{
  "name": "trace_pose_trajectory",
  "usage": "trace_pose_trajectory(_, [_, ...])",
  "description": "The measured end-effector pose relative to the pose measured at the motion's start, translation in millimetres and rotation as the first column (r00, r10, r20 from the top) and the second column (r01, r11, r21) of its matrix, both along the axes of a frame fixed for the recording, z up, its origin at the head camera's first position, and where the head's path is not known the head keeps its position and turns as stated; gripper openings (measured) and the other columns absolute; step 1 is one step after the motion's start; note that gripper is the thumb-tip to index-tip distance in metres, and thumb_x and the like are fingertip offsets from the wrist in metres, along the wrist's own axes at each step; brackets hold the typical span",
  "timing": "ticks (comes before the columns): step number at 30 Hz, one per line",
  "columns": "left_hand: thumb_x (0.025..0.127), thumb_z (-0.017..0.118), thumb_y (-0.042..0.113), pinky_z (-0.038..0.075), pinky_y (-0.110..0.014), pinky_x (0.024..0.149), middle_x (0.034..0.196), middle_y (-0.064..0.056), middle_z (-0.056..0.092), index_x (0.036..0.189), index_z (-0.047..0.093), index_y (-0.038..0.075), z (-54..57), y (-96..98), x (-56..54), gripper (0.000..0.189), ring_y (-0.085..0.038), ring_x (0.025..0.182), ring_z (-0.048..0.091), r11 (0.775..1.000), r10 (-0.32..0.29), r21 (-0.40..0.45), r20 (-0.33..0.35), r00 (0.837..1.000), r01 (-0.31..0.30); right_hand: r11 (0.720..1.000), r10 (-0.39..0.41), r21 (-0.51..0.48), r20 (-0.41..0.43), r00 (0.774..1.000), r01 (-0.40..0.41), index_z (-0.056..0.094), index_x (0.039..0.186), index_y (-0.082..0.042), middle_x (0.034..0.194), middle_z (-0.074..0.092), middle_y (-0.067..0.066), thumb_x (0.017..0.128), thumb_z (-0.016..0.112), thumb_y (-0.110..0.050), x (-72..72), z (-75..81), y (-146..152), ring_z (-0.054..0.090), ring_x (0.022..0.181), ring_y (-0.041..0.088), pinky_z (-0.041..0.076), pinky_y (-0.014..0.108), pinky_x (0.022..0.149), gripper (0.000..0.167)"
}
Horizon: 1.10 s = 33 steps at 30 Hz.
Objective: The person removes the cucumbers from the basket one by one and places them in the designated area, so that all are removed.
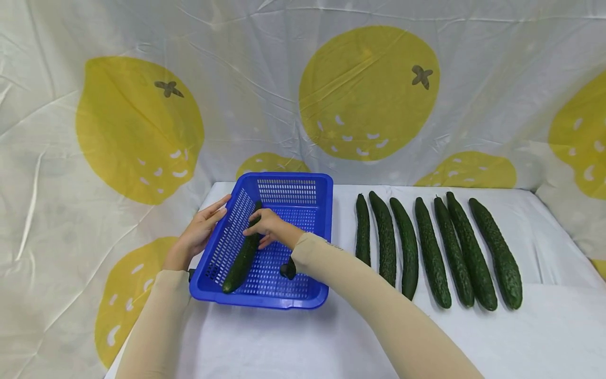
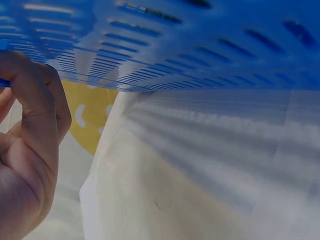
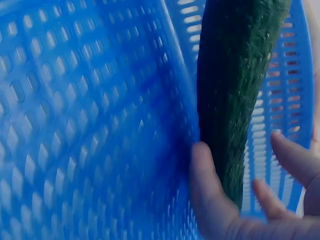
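Note:
A blue plastic basket (image 1: 265, 301) is on the white table, tilted up at its left side. My left hand (image 1: 201, 229) holds its left rim, and the left wrist view shows curled fingers (image 2: 37, 107) at that rim. Inside, one dark green cucumber (image 1: 240, 266) lies lengthwise along the left wall. My right hand (image 1: 274, 227) is in the basket around the far part of this cucumber. In the right wrist view one finger (image 3: 205, 170) lies against the cucumber's side, while the fingertips on the other side are spread and stand apart from it.
Several cucumbers (image 1: 433, 252) lie side by side in a row on the table (image 1: 558, 337), right of the basket. A fabric backdrop with yellow lemons (image 1: 369, 95) hangs behind and to the left. Black wrist-camera parts (image 1: 288, 269) show under the right sleeve.

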<state>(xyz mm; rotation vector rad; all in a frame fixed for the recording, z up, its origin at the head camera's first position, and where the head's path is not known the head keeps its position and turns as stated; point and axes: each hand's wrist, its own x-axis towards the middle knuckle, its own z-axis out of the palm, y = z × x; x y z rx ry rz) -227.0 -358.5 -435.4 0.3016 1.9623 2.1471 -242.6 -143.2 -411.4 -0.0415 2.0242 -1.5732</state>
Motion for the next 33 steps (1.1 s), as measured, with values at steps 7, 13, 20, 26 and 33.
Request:
trace_pose_trajectory(7, [0.109, 0.041, 0.019, 0.058, -0.035, 0.082, 0.133, -0.009, 0.060, 0.160, 0.023, 0.012, -1.0, -0.6, 0.4, 0.054, -0.022, 0.105, 0.068, 1.000, 0.002, -0.019, 0.001, 1.000, -0.002, 0.999, 0.030, -0.023, 0.007, 1.000, -0.030, 0.054, 0.137, -0.006, 0.140, 0.044, 0.022, 0.086, 0.077, 0.001, 1.3, -10.8, -2, 0.065, 0.095, 0.051, 0.060, 0.050, 0.072, 0.056])
trace_pose_trajectory(13, [0.109, 0.041, 0.020, 0.058, -0.035, 0.082, 0.136, -0.010, 0.058, 0.160, 0.023, 0.013, -0.4, -0.2, 0.0, 0.054, -0.023, 0.108, 0.067, 0.999, 0.003, -0.037, -0.003, 1.000, -0.003, 0.998, 0.051, -0.049, 0.036, 0.998, -0.049, 0.052, 0.139, -0.008, 0.144, 0.039, 0.024, 0.083, 0.079, 0.004, -1.7, -13.7, -2, 0.067, 0.089, 0.051, 0.060, 0.048, 0.068, 0.063])
trace_pose_trajectory(20, [0.109, 0.041, 0.020, 0.058, -0.035, 0.082, 0.136, -0.011, 0.056, 0.160, 0.024, 0.013, -0.2, 0.5, 0.2, 0.054, -0.022, 0.107, 0.067, 0.999, 0.014, -0.046, -0.003, 1.000, -0.014, 0.996, 0.054, -0.073, 0.071, 0.996, -0.049, 0.049, 0.142, -0.006, 0.143, 0.040, 0.026, 0.082, 0.079, 0.006, -1.7, -9.0, 1, 0.067, 0.092, 0.051, 0.059, 0.049, 0.070, 0.068])
trace_pose_trajectory(26, [0.109, 0.041, 0.018, 0.058, -0.035, 0.081, 0.134, -0.011, 0.058, 0.159, 0.025, 0.012, 2.0, 1.6, 1.2, 0.053, -0.022, 0.105, 0.068, 0.999, 0.020, -0.039, -0.001, 1.000, -0.020, 0.994, 0.051, -0.098, 0.134, 0.990, -0.038, 0.048, 0.145, -0.005, 0.143, 0.040, 0.029, 0.081, 0.078, 0.009, -4.4, -0.4, 5, 0.062, 0.102, 0.054, 0.058, 0.052, 0.075, 0.072])
trace_pose_trajectory(33, [0.110, 0.036, 0.013, 0.059, -0.034, 0.079, 0.133, -0.013, 0.058, 0.159, 0.025, 0.011, 3.0, 1.5, 1.4, 0.050, -0.022, 0.102, 0.069, 0.999, 0.022, -0.039, -0.007, 1.000, -0.022, 0.995, 0.054, -0.087, 0.181, 0.982, -0.039, 0.048, 0.146, -0.007, 0.142, 0.043, 0.034, 0.081, 0.077, 0.010, -11.2, 4.8, 6, 0.059, 0.108, 0.055, 0.057, 0.053, 0.078, 0.073])
